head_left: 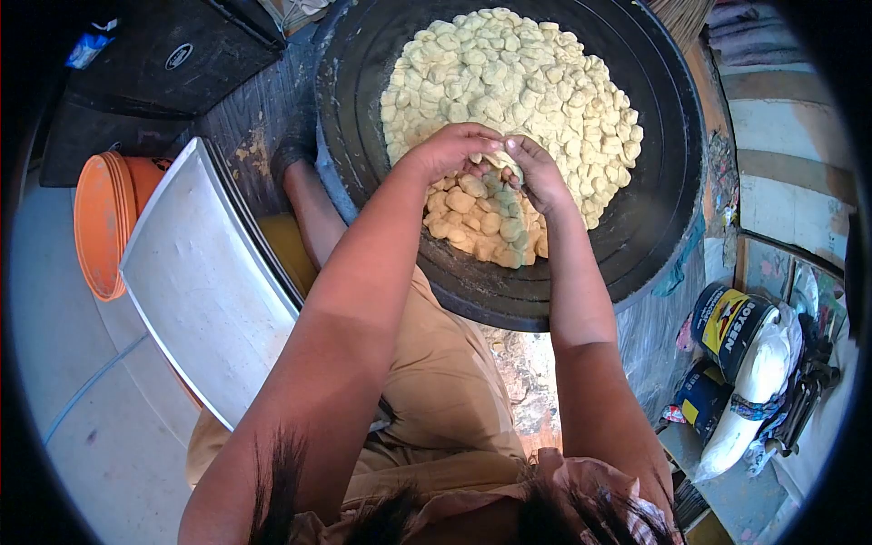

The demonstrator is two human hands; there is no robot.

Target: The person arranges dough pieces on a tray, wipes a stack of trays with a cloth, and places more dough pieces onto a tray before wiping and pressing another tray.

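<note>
While both hands (474, 150) (536, 168) pinch dough (499, 162), "BOYSEN" can (729, 329)

"BOYSEN" legible on dark paint can (734, 329), right of round black basin (668, 182); lower can's (704, 398) label unreadable.

Both the left hand (461, 150) and the right hand (538, 173) are bare, as are the slender forearms. Loose tan trousers (445, 391), softly creased, cover the thighs; a bare lower leg (313, 204) shows towards eleven o'clock, ending in dark footwear (291, 153), its shape unclear. At six o'clock lie a pale pink top (581, 472), lightly patterned towards five o'clock, and long dark strands of hair (282, 486).
</note>
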